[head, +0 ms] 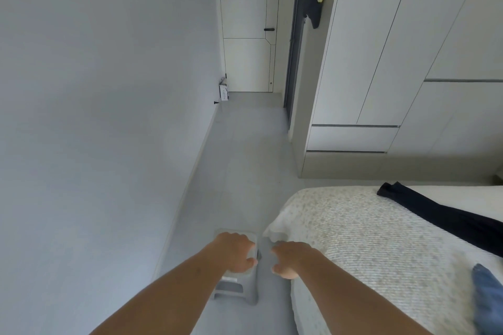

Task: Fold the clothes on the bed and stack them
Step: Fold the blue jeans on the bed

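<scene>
Here, the left hand (236, 251): fingers curled over the top edge of a grey stool (236, 289), thumb on its near side, gripping it. Right hand (292, 258): fingers curled downward just beside the stool, at the corner of the bed (353, 239); the picture is blurred there, so whether this grip holds anything cannot be told. Stool: stands on the floor (239, 158), touching or just beside the bed corner. Bed: pale textured cover, lower right. Clothes on it: dark trousers (441, 212), laid out long toward the right edge; a blue garment (487, 296), crumpled at the far right, partly cut off. The two lie well apart, neither near the hands. Beyond: plain wall (95, 90) on the left, white door (247, 22) at the end of the floor, wardrobe (394, 49) on the right, dark bag (313, 5) hanging on its side.
</scene>
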